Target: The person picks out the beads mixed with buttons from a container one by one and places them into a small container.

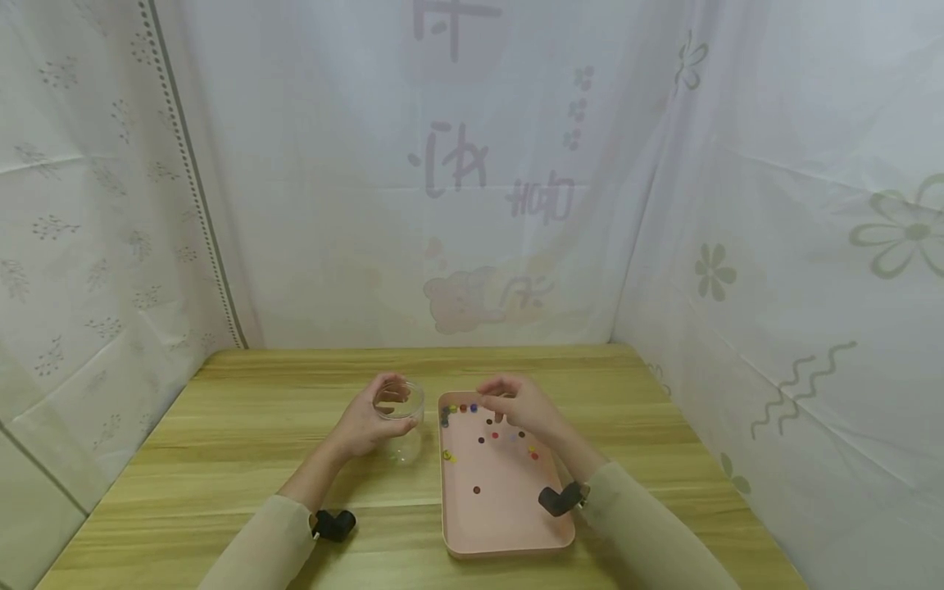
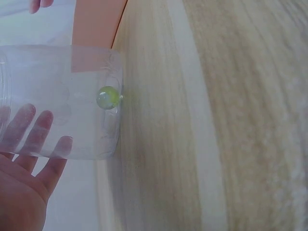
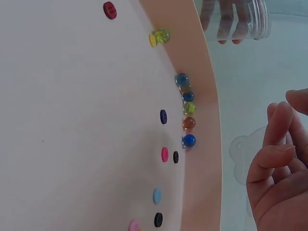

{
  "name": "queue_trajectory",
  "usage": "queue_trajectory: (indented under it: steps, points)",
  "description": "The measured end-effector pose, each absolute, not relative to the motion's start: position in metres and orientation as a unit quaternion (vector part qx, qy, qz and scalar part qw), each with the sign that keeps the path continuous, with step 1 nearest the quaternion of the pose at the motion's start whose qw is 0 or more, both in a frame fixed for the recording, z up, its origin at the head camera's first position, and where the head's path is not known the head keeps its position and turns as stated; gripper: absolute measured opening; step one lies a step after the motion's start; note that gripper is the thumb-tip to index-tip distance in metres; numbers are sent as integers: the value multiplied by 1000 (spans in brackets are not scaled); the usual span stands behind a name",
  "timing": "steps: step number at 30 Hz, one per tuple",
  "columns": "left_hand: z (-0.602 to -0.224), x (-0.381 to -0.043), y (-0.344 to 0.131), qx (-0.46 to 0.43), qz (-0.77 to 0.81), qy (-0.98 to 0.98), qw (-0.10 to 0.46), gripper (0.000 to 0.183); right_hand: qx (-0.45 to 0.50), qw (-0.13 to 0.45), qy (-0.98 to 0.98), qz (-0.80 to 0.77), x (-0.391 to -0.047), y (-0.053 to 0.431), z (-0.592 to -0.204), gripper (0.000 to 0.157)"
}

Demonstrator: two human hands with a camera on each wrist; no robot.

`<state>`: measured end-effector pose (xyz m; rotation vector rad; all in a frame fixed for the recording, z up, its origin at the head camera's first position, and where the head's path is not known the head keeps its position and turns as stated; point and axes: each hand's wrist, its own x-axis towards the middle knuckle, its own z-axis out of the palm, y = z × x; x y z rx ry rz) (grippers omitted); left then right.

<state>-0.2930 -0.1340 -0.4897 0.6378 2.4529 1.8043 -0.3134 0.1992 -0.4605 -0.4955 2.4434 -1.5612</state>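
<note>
My left hand (image 1: 363, 424) grips a clear plastic jar (image 2: 53, 77) that stands on the table left of the tray, thumb and fingers around its upper part. A yellow-green marble (image 2: 108, 97) lies at the jar's bottom. Above the far edge of the pink tray (image 1: 509, 520) hovers my right hand (image 1: 522, 406), fingers loosely bent; I see nothing between the fingertips. Along the tray's far wall sit several marbles, among them a blue marble (image 3: 189, 140) and an orange marble (image 3: 189, 123). Another yellow-green marble (image 3: 163, 35) rests by the left wall, touching a yellow button (image 3: 153, 40).
Scattered over the tray floor are several buttons, including a dark red button (image 3: 110, 10), a navy button (image 3: 163, 116), a light blue button (image 3: 157, 196) and a black button (image 3: 158, 220). Beneath everything is a wood-grain table (image 1: 221, 475), with patterned white curtains (image 1: 332, 205) around it.
</note>
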Motion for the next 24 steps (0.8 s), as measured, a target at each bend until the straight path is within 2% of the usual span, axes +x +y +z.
queue_trajectory:
  steps: [14, 24]
  points:
    - [-492, -295, -136, 209, 571, 794, 12, 70, -162, 129, 820, -533, -312, 196, -466, 43]
    - [-491, -295, -135, 210, 574, 791, 15, 69, -167, 134, 835, -507, -310, 180, -466, 42]
